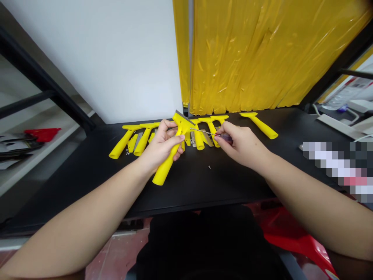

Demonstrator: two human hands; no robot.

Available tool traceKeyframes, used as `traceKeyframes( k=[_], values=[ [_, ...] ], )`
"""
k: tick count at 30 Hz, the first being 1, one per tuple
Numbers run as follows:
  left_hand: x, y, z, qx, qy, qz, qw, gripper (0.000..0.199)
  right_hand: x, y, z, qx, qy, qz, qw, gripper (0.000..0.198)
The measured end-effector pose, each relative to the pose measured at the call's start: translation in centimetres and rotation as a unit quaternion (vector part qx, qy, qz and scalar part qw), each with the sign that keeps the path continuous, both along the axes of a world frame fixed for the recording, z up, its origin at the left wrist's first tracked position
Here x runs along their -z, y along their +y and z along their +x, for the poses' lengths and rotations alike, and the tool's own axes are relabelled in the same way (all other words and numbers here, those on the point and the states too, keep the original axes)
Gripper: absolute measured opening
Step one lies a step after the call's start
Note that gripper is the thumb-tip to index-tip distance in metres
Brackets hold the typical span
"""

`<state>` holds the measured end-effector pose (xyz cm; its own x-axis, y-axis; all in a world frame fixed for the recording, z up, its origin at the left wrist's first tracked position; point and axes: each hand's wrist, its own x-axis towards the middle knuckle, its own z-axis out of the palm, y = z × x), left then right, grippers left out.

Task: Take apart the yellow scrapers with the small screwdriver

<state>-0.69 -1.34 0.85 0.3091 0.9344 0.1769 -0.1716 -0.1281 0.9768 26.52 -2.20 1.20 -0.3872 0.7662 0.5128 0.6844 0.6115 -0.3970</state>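
My left hand (163, 144) is closed around a yellow scraper (167, 163), its blade end tilted up and its handle pointing down toward me. A metal blade edge shows along the scraper's head. In my right hand (243, 146) is a screwdriver (225, 137) with a dark handle. The thin shaft reaches left, and its tip meets a screw or the spot of one on the scraper's head. Behind both hands, several more yellow scrapers (120, 144) lie in a row, partly hidden by my hands. Loose yellow plates (132, 143) and metal blades (138, 140) lie among them.
All this lies on a black tabletop (186, 194). A small screw (209, 167) rests near the middle, and several more lie at the left. One yellow scraper (262, 126) lies apart at the right. A white panel (116, 58) and yellow wrapped sheeting (247, 58) stand behind.
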Motion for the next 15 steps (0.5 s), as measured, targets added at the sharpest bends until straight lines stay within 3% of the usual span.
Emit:
traceKeyframes(
  k=[9,15],
  values=[
    [0.0,0.0,-0.2,-0.039,0.004,-0.007,0.999,0.050,-3.3,1.4,-0.8,-0.039,-0.130,0.154,0.979,0.017],
    [-0.2,-0.1,-0.4,-0.065,-0.015,0.016,0.998,0.050,-3.4,2.5,-1.4,-0.020,-0.058,0.102,0.993,0.013]
  ],
)
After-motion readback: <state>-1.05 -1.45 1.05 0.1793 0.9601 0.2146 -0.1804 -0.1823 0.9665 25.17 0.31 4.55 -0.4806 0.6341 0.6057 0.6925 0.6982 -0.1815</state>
